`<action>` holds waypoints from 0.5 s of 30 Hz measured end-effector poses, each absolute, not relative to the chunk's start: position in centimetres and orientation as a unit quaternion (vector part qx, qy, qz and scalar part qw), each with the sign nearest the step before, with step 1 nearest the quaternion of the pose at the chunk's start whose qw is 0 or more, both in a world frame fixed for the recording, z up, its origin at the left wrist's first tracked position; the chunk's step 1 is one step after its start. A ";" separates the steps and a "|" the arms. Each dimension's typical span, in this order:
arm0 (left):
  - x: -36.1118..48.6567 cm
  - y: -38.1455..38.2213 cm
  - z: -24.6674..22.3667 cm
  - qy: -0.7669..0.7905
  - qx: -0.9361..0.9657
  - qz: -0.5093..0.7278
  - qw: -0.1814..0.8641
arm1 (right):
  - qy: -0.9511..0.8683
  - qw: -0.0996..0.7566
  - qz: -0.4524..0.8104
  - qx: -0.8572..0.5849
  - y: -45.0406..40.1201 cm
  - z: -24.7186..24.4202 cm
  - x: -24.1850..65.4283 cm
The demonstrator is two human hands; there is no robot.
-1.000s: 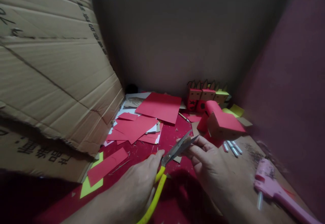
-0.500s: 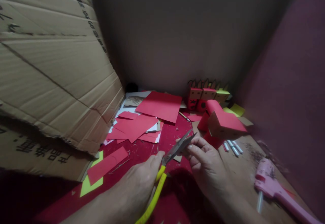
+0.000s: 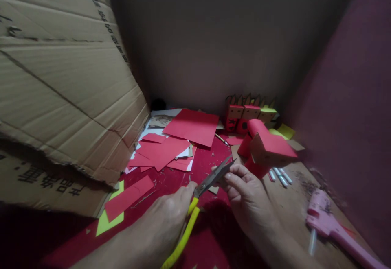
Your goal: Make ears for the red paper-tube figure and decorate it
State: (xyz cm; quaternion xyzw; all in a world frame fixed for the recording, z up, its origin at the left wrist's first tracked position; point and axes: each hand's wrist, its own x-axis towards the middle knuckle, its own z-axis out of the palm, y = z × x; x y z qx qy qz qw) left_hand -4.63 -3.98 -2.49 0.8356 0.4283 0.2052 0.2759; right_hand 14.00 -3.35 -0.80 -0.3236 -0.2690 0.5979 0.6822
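Note:
Yellow-handled scissors (image 3: 185,236) are in my left hand (image 3: 171,208), its fingers wrapped round the handles. The blades point up and to the right, parted a little at the tips. My right hand (image 3: 244,191) is closed in a pinch right beside the blades; whatever sits between its fingertips is too small or hidden to make out. Below the blades a small piece of cardboard (image 3: 214,189) lies on the red table surface (image 3: 207,159). Just beyond my right hand stands a red paper and cardboard figure (image 3: 271,143).
Red paper sheets (image 3: 192,126) lie at the back, with red and yellow strips (image 3: 130,197) at left. A cardboard panel (image 3: 67,77) rises on the left. Several small box figures (image 3: 250,112) line the wall. Markers (image 3: 281,177) and a pink glue gun (image 3: 330,220) lie at right.
Hardly anything differs. The scissors and both hands have shifted very slightly, with the blades still beside my right fingertips.

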 end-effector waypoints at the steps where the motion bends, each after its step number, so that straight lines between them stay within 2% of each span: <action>1: -4.6 -4.0 -2.5 0.429 0.836 0.201 0.277 | -0.269 0.681 0.598 -0.325 -3.3 -0.8 14.0; 6: -4.8 -3.6 -1.8 0.431 0.836 0.179 0.288 | -0.273 0.677 0.600 -0.328 -3.3 -0.8 14.1; 15: -5.0 -3.2 0.7 0.448 0.822 0.224 0.271 | -0.271 0.669 0.606 -0.333 -3.3 -0.9 14.6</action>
